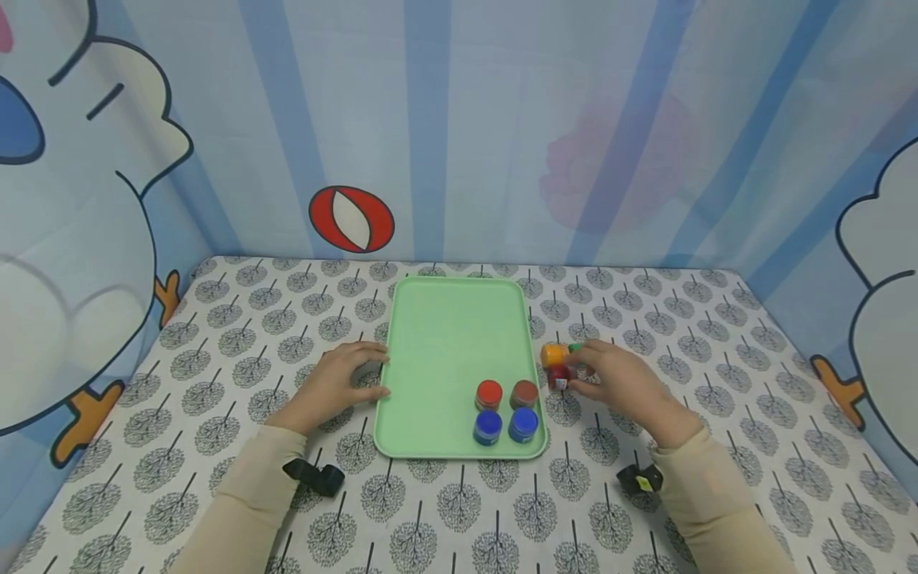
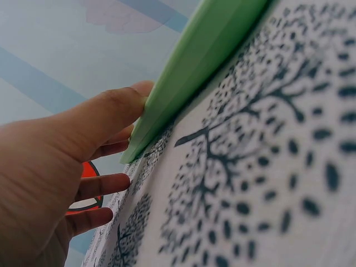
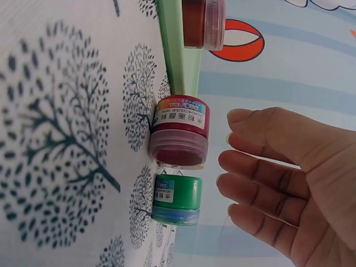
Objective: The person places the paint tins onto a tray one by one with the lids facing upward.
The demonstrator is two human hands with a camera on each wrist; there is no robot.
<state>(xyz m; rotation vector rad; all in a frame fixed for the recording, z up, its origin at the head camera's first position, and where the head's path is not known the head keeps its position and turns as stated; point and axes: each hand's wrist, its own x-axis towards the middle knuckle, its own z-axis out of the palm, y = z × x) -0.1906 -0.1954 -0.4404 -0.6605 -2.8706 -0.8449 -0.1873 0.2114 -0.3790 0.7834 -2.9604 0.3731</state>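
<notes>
My left hand point(image 1: 340, 381) touches the left rim of a light green tray point(image 1: 430, 335), thumb and fingertips spread along its edge. In the left wrist view the thumb meets the tray wall point(image 2: 192, 61). My right hand point(image 1: 617, 379) is held beside small gouache paint jars at the tray's right. A crimson jar point(image 3: 181, 119) and a green jar point(image 3: 181, 192) lie on their sides by its loosely bent fingers; a gap shows between fingertips and jars. An orange jar point(image 1: 553, 355) lies beside the crimson one. The right hand partly hides the green jar in the head view.
In the tray's near right corner stand a red jar point(image 1: 489, 394), a brown-red jar point(image 1: 525, 394) and two blue jars, one point(image 1: 488, 427) left of the other point(image 1: 523, 424). A tree-print cloth point(image 1: 459, 510) covers the table. A cartoon-print curtain point(image 1: 473, 135) hangs behind and at the sides.
</notes>
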